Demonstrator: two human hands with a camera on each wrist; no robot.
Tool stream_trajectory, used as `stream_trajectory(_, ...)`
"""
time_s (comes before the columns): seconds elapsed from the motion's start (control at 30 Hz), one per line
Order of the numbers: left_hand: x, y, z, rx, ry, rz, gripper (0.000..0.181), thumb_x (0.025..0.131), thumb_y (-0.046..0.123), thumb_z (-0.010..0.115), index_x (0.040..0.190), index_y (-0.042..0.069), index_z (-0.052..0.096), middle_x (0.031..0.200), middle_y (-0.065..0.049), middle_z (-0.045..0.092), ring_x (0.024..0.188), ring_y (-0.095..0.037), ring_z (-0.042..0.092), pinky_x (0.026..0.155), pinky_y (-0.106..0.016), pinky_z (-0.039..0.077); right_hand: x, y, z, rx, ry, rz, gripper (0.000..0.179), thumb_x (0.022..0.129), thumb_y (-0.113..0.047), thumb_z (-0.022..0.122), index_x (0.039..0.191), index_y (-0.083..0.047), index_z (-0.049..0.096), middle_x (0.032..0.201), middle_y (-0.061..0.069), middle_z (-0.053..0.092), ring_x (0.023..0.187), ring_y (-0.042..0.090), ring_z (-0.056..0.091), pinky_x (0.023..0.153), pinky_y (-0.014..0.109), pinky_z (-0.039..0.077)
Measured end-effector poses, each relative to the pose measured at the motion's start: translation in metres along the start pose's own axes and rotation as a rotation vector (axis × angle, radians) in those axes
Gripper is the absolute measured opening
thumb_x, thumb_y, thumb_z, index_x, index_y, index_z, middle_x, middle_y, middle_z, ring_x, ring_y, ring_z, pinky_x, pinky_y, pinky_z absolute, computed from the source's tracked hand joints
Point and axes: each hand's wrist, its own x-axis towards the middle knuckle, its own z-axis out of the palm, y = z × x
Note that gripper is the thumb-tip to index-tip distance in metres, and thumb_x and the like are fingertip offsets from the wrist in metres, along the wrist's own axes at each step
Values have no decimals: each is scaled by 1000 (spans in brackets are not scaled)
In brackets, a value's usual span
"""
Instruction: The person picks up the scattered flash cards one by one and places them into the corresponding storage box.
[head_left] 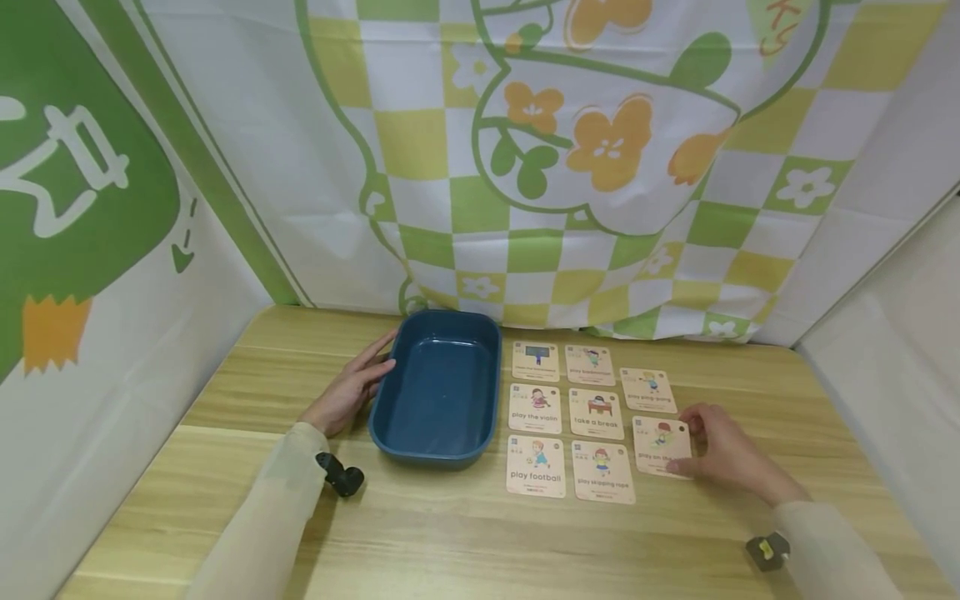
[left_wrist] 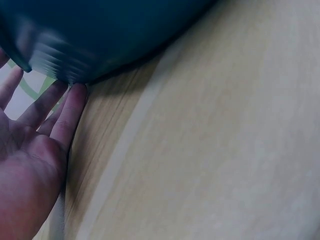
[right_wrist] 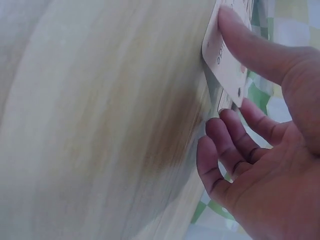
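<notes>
At the right end of the card layout, my right hand (head_left: 731,454) pinches a picture card (head_left: 662,443) reading "play on the…", its thumb lying over the printed words. In the right wrist view that card (right_wrist: 227,62) tilts up from the wood, with the index finger at its edge and the other fingers loosely bent below. My left hand (head_left: 352,392) rests against the left side of a dark blue plastic tub (head_left: 382,408). Seen from the left wrist, fairly straight fingers (left_wrist: 70,112) touch the tub's ribbed outer wall (left_wrist: 65,55).
Between tub and right hand lie several more cards in columns, among them "play football" (head_left: 536,467), "play skipping rope" (head_left: 603,473), "take a break" (head_left: 596,414) and "play ping-pong" (head_left: 648,391). A checked, flowered cloth (head_left: 480,217) hangs behind the wooden table (head_left: 450,542). Walls stand at both sides.
</notes>
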Motion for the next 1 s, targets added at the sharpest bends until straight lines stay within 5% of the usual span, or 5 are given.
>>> stream_trajectory(0.3, -1, 0, 0, 0, -7, -3, 63, 109, 25, 48, 165, 23, 17, 165, -23, 15, 147, -38, 27, 98, -19, 42, -1, 2, -5, 41, 47, -14, 50, 82, -16, 86, 111, 5, 52, 96, 9, 57, 87, 22, 54, 71, 28, 47)
stream_trajectory(0.6, -1, 0, -1, 7, -11, 0, 63, 109, 26, 48, 165, 24, 17, 164, -23, 16, 147, -39, 27, 98, -20, 42, -3, 7, -16, 99, 44, -84, 23, 90, -3, 75, 99, 1, 54, 90, 6, 59, 83, 14, 57, 70, 25, 52)
stream_trajectory(1.0, 1, 0, -1, 12, -6, -7, 63, 109, 25, 48, 165, 23, 17, 165, -23, 15, 147, -39, 27, 97, -19, 42, -6, 5, -27, 79, 41, -104, 12, 91, -3, 73, 95, 1, 62, 92, 5, 64, 86, 15, 60, 72, 26, 53)
